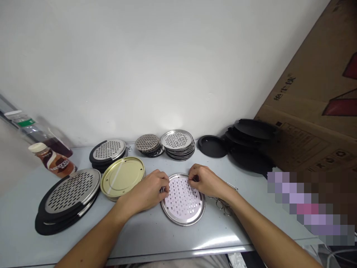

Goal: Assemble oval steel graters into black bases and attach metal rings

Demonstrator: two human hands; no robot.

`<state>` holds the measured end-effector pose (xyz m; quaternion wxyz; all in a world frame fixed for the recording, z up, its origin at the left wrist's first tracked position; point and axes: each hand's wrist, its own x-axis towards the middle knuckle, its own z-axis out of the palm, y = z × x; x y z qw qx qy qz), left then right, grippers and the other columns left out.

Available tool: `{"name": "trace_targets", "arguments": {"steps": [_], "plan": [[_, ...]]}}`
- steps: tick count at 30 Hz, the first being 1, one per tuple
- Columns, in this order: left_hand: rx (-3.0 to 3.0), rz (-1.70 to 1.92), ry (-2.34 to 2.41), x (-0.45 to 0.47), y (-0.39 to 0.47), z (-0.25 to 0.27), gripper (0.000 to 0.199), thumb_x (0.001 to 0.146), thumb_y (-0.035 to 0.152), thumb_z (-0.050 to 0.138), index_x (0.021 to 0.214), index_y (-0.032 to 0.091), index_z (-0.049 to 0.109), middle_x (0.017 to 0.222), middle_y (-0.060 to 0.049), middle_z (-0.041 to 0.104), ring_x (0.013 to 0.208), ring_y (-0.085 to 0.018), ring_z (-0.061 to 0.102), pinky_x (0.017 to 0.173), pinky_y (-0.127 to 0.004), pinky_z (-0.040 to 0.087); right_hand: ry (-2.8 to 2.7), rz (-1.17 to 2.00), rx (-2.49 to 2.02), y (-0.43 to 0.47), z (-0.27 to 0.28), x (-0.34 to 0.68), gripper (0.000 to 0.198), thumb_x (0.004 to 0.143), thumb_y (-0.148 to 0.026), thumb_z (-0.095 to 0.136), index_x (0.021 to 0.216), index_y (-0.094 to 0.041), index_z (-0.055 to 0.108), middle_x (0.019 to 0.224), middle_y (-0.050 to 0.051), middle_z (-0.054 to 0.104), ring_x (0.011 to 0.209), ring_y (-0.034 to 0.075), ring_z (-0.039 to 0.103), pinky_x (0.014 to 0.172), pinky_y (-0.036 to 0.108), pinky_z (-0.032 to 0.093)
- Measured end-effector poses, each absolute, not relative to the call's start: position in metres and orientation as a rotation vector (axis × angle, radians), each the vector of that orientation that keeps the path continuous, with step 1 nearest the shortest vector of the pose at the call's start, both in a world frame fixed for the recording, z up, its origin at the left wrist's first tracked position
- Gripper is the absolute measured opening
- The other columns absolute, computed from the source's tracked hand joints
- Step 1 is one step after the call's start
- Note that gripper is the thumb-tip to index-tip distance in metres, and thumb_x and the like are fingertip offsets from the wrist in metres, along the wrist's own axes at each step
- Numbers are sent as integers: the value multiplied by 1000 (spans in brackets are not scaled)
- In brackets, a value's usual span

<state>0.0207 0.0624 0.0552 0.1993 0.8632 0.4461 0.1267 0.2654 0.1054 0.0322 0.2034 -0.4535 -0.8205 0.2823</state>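
Surface (pixel 156 240) light grey, glare near front edge. Perforated metal disc (pixel 182 204) flat at front middle. Left end: tall bottle (pixel 57 146) with dark liquid, smaller brown bottle (pixel 57 162) just beside. Next, front black-rimmed stack (pixel 74 190), rear black-rimmed stack (pixel 109 150), yellow-gold lid stack (pixel 122 176). Along back: small perforated stack (pixel 147 143), larger silver stack (pixel 176 140), black round tray (pixel 212 146), black tray pile (pixel 251 149) at right. Ringed metal pieces (pixel 219 204) right of disc, partly hidden.

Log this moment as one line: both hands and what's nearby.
left hand: at grater disc, upper-left rim; right hand: at its upper-right rim; left of it: yellow disc; behind: stacked metal discs
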Motion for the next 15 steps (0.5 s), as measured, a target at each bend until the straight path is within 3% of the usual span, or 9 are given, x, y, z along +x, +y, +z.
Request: {"name": "trace_targets", "arguments": {"steps": [8,15], "plan": [[2375,376,1246,21,61,58,8,80,13,67,79,21,65,97,-1,64,99,-19,57,88,-31,44,-2288,797,-1243,105,31,266,12,75,-15,60,71,-19,70,89,4,63,77,16,60,71,27,45],[2373,550,1274,28,59,60,22,87,20,62,108,24,61,111,-3,59,108,-21,54,95,-36,45,-2275,765,-1243,104,33,264,13,76,-14,60,72,-18,71,85,4,64,75,16,60,69,26,45]]}}
